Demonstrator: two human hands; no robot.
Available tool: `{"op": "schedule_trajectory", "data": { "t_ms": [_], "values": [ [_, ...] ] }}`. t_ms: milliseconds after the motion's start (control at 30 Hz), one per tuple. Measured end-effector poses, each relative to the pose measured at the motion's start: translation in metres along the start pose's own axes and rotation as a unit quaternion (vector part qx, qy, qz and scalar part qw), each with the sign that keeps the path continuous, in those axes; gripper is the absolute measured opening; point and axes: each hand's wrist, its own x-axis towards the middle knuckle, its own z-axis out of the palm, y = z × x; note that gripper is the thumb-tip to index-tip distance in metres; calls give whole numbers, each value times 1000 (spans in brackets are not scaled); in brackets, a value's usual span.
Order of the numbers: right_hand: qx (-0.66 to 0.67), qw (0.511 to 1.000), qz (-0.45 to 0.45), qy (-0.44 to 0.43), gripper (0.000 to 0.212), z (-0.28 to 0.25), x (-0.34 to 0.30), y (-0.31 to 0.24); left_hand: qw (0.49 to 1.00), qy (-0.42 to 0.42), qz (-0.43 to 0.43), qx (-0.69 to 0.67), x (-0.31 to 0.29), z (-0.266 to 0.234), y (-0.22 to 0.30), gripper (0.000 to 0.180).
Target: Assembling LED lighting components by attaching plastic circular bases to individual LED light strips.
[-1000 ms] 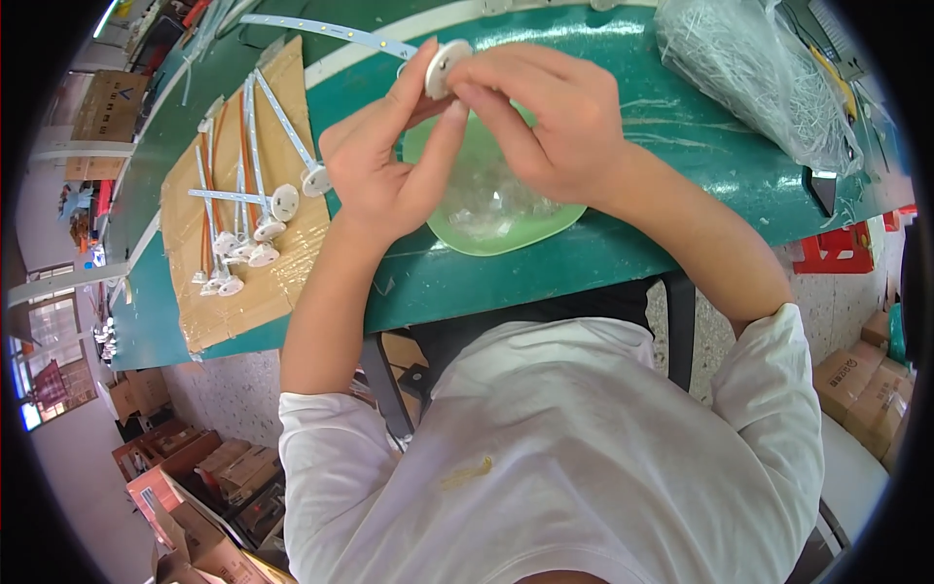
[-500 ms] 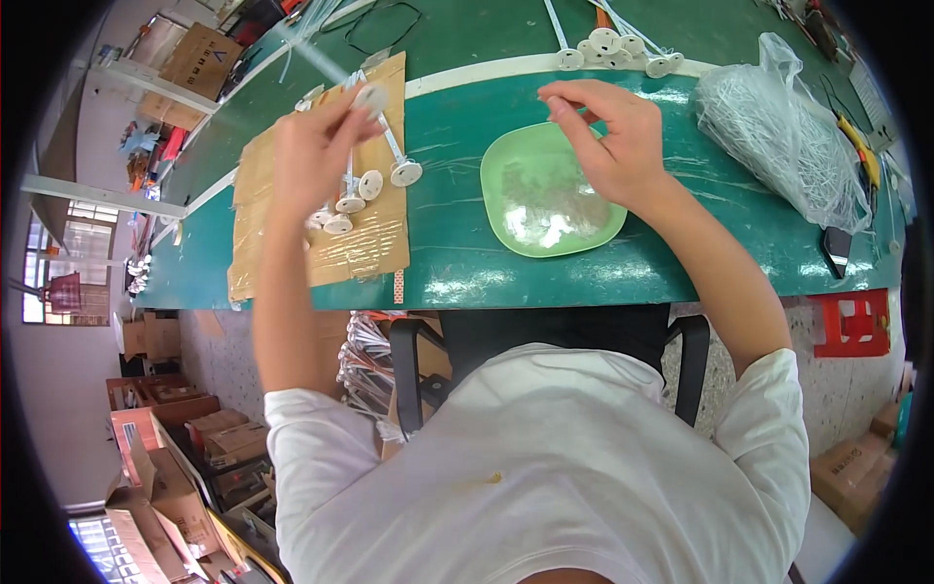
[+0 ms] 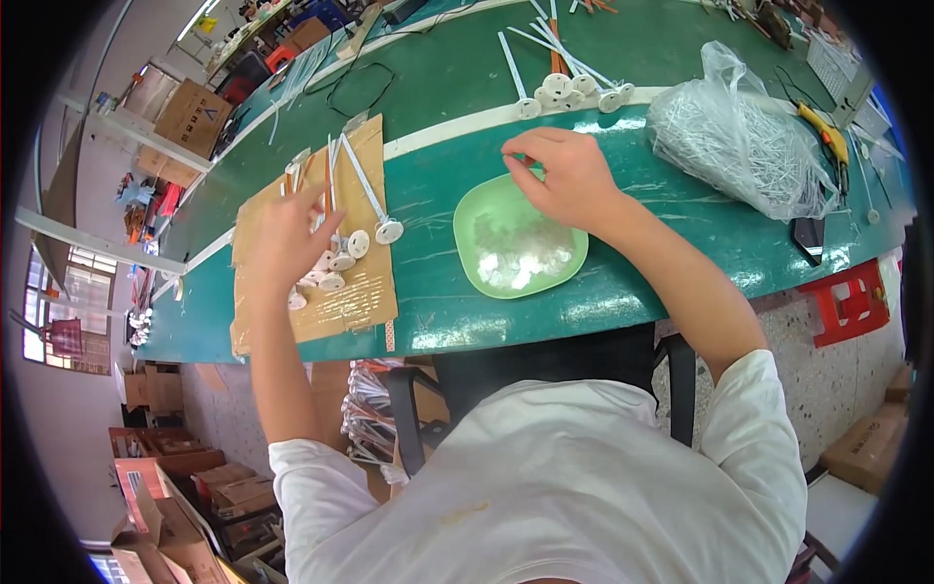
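Observation:
Over a sheet of brown cardboard (image 3: 360,297) on the left, my left hand (image 3: 285,237) is slightly blurred, with thumb and fingers apart and nothing visible between them. Around and below it lie several rods with round white discs at their ends; one white rod with its disc (image 3: 388,231) points away at the cardboard's right side. My right hand (image 3: 564,180) hovers at the far edge of a light green plastic dish (image 3: 467,243), thumb and fingertips pinched together. Whatever they pinch is too small to make out. Small, clear, shiny pieces (image 3: 525,255) lie in the dish.
Beyond my right hand, more disc-ended rods (image 3: 557,88) lie across a white strip on the green table (image 3: 438,311). To the right are a clear bag of thin white sticks (image 3: 735,136), yellow-handled pliers (image 3: 825,131) and a black object (image 3: 808,239). A red stool (image 3: 846,307) stands beyond the edge.
The disc-ended rod that was in my left hand has left it, and that hand's fingers have spread over the cardboard. My right hand stays pinched by the dish. The whole view has shifted.

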Motion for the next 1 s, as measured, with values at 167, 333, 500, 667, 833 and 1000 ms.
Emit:
{"op": "schedule_trajectory", "data": {
  "t_ms": [167, 333, 500, 667, 833, 1000],
  "values": [
    [-17, 997, 64, 31, 10, -11, 6, 5, 980, 33, 33, -194, 71, 54, 83, 29],
    [-61, 994, 44, 77, 9, -4, 1, 1, 975, 41, 89, -202, 143, 132, 118, 30],
    [-81, 992, 54, 75, 11, -5, -3, 7, 987, -13, 48, -155, 168, 146, 141, 24],
    [-102, 986, 72, 107, 14, -8, 2, 21, 966, 68, 95, -231, 141, 129, 138, 21],
    [16, 992, 71, 101, 21, -10, 8, 20, 935, 86, 105, -327, 96, 96, 137, 14],
    [-4, 998, -8, 68, 17, -8, 1, 9, 920, 136, 177, -323, 66, 90, 138, 10]
  ]
}}
